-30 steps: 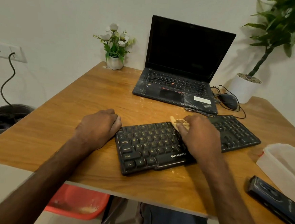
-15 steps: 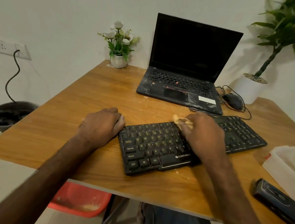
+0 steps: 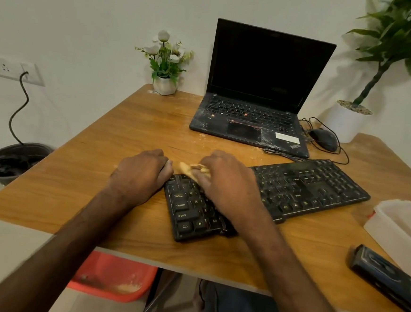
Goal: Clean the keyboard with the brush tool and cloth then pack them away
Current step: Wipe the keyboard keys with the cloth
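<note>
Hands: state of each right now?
Left hand: fingers curled against the keyboard's left end; grip cannot be told.
Right hand: pinching the cloth on the keyboard.

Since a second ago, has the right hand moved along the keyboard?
Yes. The right hand with the cloth slid left along the keyboard toward the left hand.

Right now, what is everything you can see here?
table: one, brown wood, under everything
keyboard: one, black, table's front centre
cloth: one, tan, over keyboard's left end
laptop: one, black, open at back
mouse: one, black, right of laptop
flower pot: one, white, left of laptop
potted plant: one, green, white pot, back right
container: one, white, right edge
oblong object: one, black, front right
tub: one, red, below table
bin: one, black, floor at left
left hand: one, against keyboard's left end
right hand: one, grips cloth
</note>
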